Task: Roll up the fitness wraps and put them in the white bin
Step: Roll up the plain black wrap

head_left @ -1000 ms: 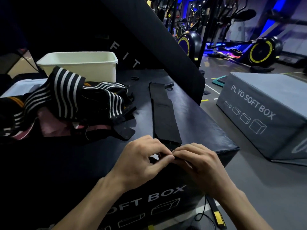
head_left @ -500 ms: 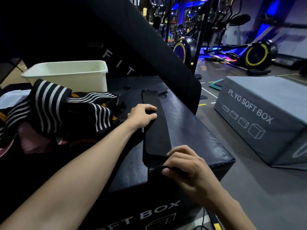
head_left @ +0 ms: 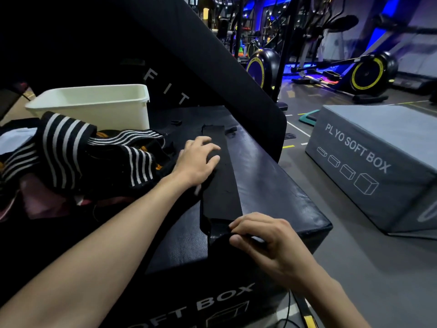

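Grey plyo box (head_left: 378, 162) beside exercise bikes (head_left: 369, 72)

Matt black cloth wrap (head_left: 221, 181) lies on a faintly glossy, leather-like box (head_left: 272, 185).

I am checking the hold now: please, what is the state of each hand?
Left hand: open, fingers resting flat on the black wrap.
Right hand: closed, pinching the near end of the black wrap.

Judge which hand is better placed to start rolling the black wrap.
Right. The right hand already pinches the black wrap's near end; the left hand lies flat mid-strip, pinning it.
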Action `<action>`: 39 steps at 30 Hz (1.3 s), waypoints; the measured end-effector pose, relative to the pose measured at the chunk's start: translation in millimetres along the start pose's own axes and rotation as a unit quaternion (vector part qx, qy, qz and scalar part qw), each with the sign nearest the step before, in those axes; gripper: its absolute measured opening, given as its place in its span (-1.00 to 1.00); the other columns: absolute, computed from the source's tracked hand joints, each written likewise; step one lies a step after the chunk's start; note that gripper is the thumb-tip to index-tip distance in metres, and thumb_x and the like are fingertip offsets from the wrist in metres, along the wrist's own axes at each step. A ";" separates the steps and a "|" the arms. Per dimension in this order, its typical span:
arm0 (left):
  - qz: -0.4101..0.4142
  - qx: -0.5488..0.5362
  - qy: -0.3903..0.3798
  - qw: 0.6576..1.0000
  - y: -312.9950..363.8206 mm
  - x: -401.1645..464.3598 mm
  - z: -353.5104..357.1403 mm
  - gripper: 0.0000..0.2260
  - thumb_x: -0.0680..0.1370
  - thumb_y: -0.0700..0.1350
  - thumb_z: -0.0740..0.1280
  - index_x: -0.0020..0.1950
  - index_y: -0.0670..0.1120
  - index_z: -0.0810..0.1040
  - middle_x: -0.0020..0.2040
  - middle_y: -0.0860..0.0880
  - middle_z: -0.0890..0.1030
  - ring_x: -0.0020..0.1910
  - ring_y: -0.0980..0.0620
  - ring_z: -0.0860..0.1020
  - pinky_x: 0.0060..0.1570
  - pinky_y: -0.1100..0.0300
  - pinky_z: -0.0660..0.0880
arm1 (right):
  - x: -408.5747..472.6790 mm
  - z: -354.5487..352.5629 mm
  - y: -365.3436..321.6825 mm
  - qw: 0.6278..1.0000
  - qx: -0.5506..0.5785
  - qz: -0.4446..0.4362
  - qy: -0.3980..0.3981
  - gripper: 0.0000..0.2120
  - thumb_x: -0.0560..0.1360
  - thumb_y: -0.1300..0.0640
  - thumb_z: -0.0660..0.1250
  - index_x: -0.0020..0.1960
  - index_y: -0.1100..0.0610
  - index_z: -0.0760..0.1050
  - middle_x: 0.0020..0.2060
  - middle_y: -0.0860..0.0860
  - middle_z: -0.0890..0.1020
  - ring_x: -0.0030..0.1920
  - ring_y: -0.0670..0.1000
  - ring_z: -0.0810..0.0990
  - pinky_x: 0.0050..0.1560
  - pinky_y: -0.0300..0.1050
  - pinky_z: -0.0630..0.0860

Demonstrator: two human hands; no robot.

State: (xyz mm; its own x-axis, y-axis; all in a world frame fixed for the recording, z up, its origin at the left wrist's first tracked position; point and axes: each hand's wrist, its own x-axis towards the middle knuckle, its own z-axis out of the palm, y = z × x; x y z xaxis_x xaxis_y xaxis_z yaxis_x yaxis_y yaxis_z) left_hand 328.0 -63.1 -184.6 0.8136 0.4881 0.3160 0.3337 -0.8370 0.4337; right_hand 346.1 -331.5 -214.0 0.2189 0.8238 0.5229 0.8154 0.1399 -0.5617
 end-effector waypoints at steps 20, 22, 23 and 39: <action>0.145 -0.273 0.031 0.950 23.0 -193.6 -24.4 -0.80 0.54 -0.19 0.51 0.14 0.00 0.74 -0.04 0.21 0.71 -0.07 0.17 0.68 -0.10 0.25 0.57 | -9.7 17.4 -13.6 0.997 -0.064 0.007 0.046 -0.74 0.64 -0.04 0.31 0.00 0.11 0.66 -0.02 -0.10 0.66 -0.01 -0.09 0.66 -0.07 -0.05 0.59; 0.160 -0.268 0.042 0.949 24.3 -193.0 -23.6 -0.81 0.54 -0.18 0.51 0.13 0.00 0.74 -0.05 0.19 0.71 -0.10 0.16 0.68 -0.14 0.21 0.58 | -10.1 18.2 -14.0 0.997 -0.068 0.007 0.047 -0.73 0.63 -0.04 0.30 0.01 0.12 0.67 -0.03 -0.09 0.66 0.00 -0.07 0.66 -0.05 -0.04 0.59; 0.168 -0.259 0.048 0.950 24.8 -191.8 -23.4 -0.84 0.54 -0.15 0.52 0.11 0.00 0.74 -0.06 0.18 0.71 -0.11 0.16 0.68 -0.16 0.18 0.58 | -10.0 18.5 -14.5 0.996 -0.070 0.008 0.045 -0.73 0.63 -0.05 0.30 0.01 0.12 0.67 -0.03 -0.09 0.66 0.01 -0.07 0.65 -0.04 -0.04 0.58; 0.140 -0.283 -0.024 0.949 31.1 -175.8 -38.9 -0.95 0.50 -0.12 0.56 -0.05 -0.02 0.75 -0.16 0.09 0.72 -0.18 0.05 0.68 -0.18 0.09 0.58 | -7.7 8.1 -22.9 0.998 -0.053 0.000 0.036 -0.78 0.62 -0.02 0.35 0.08 0.08 0.70 -0.07 -0.12 0.70 -0.08 -0.10 0.69 -0.11 -0.05 0.60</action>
State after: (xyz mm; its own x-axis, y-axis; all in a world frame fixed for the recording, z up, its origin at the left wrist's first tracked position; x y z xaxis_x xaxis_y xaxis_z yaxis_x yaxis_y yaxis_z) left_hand 176.8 -165.2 -193.9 0.8575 0.2442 0.4528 -0.1958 -0.6591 0.7262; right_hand 321.4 -336.6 -210.4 0.2539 0.7815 0.5699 0.8666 0.0778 -0.4929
